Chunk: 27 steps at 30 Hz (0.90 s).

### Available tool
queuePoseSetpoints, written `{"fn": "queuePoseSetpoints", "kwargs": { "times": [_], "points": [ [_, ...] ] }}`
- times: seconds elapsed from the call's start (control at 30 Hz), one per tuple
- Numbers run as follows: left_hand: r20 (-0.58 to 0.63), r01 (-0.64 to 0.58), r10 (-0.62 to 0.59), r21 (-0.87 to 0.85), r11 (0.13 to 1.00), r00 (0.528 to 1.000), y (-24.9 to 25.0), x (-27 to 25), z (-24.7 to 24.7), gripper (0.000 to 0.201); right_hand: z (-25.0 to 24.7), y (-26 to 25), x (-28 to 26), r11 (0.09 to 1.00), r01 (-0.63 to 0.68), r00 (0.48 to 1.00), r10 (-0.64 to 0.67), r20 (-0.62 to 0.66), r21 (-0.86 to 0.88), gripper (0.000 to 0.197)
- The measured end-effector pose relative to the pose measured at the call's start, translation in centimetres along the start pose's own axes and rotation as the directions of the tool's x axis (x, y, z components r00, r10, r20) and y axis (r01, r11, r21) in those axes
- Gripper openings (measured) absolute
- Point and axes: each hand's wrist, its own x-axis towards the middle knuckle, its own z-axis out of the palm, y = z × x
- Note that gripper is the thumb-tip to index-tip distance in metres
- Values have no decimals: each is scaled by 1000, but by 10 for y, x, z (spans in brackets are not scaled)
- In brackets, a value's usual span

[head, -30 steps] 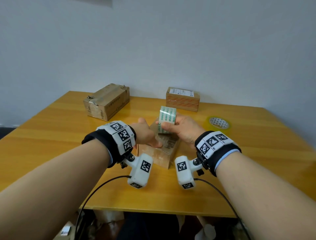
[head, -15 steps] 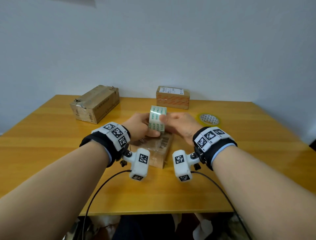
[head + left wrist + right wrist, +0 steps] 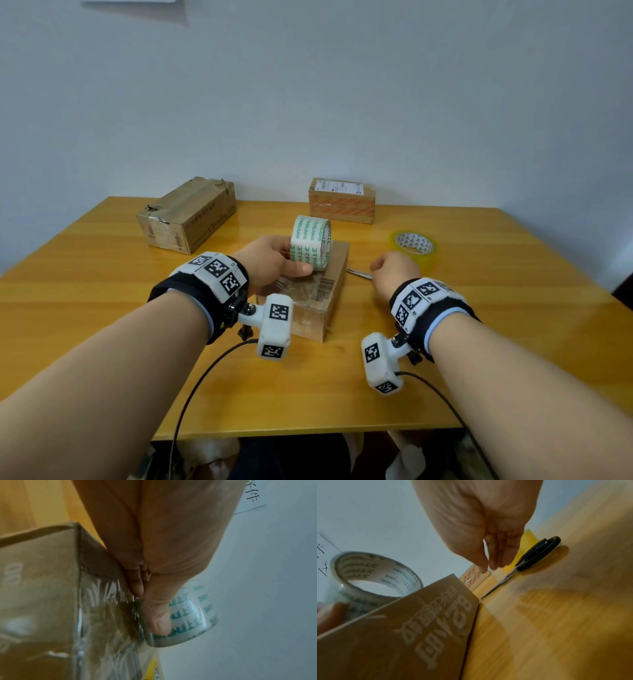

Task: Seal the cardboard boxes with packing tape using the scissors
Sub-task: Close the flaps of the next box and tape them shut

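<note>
A small cardboard box [image 3: 329,291] lies in the middle of the table with clear tape across its top. On it stands a roll of packing tape [image 3: 310,241] with green print, which my left hand [image 3: 294,263] grips; the thumb presses the roll's [image 3: 188,615] outer face in the left wrist view. My right hand [image 3: 383,269] hovers to the right of the box, holding nothing, fingers [image 3: 493,559] hanging loosely. Black-handled scissors [image 3: 537,554] lie flat on the table just beyond those fingers. In the head view only the scissors' blade tip [image 3: 358,273] shows.
A larger worn cardboard box [image 3: 186,214] sits at the back left and a labelled box [image 3: 340,200] at the back middle. A yellowish tape roll [image 3: 412,245] lies flat at the right. The table's [image 3: 513,308] front edge is near my forearms.
My right hand has let go of the tape roll and moved right, to above the scissors. My left hand keeps the roll and has set it on the box.
</note>
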Motion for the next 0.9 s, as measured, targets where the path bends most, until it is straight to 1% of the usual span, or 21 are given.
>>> {"fn": "queuePoseSetpoints", "kwargs": {
  "times": [0.03, 0.07, 0.1, 0.17, 0.23, 0.37, 0.43, 0.53, 0.57, 0.6, 0.63, 0.67, 0.7, 0.73, 0.77, 0.8, 0.83, 0.87, 0.9],
  "points": [
    [4, -6, 6, 5, 1000, 1000, 0, 1, 0, 30, 0, 0, 4, 1000, -9, 999, 8, -43, -25, 27],
    [12, -9, 9, 7, 1000, 1000, 0, 2, 0, 30, 0, 1, 8, 997, -22, 998, 19, -53, -68, 28],
    [20, -10, 10, 7, 1000, 1000, -1, 2, -1, 30, 0, 2, 10, 991, -28, 999, 24, -31, -134, 29],
    [27, -10, 10, 0, 1000, 1000, -2, 4, -2, 31, 2, 5, 15, 965, -29, 995, 52, 83, -259, 30],
    [30, -12, 12, -17, 1000, 999, -4, 5, -4, 31, 2, 9, 20, 941, -21, 986, 75, 149, -336, 30],
    [25, -25, 25, -24, 999, 999, -5, 6, -4, 32, 3, 18, 27, 887, -49, 983, 125, 137, -460, 27],
    [23, -27, 28, -28, 999, 999, -5, 7, -3, 32, 1, 17, 23, 855, -51, 968, 170, 186, -516, 24],
    [25, -24, 25, -36, 999, 999, -5, 6, -1, 32, -5, 17, 19, 835, -35, 964, 174, 202, -550, 8],
    [30, -18, 20, -43, 999, 999, -4, 6, -2, 32, -5, 21, 20, 841, -38, 957, 186, 222, -540, 9],
    [33, -13, 15, -53, 999, 999, -3, 5, -2, 32, -3, 28, 28, 860, -33, 955, 177, 237, -510, 15],
    [32, -11, 13, -63, 998, 999, -2, 5, -2, 31, -4, 36, 34, 879, -15, 951, 161, 265, -477, 28],
    [25, -14, 16, -69, 998, 1000, -1, 5, -2, 30, -10, 40, 32, 897, -32, 948, 167, 270, -441, 35],
    [16, -21, 22, -67, 998, 1000, 0, 5, -2, 29, -18, 42, 28, 951, -39, 948, 132, 290, -306, 31],
    [6, -28, 29, -60, 998, 1000, 1, 4, -1, 29, -28, 41, 17, 991, -63, 940, 98, 327, -116, 23],
    [-3, -31, 31, -51, 998, 1000, 1, 4, -1, 28, -38, 39, 5, 988, -107, 922, 58, 384, 108, 27],
    [-11, -31, 31, -47, 998, 999, 2, 3, 0, 28, -46, 40, -3, 946, -138, 899, -4, 438, 292, 30],
    [-19, -29, 28, -44, 999, 999, 2, 3, 0, 28, -53, 40, -10, 897, -133, 879, -89, 468, 422, 32],
    [-24, -27, 26, -41, 999, 999, 2, 3, 1, 28, -61, 39, -19, 859, -119, 857, -164, 488, 497, 35],
    [-29, -27, 26, -37, 999, 999, 2, 2, 1, 27, -64, 41, -20, 839, -92, 841, -223, 493, 536, 40]
  ]
}}
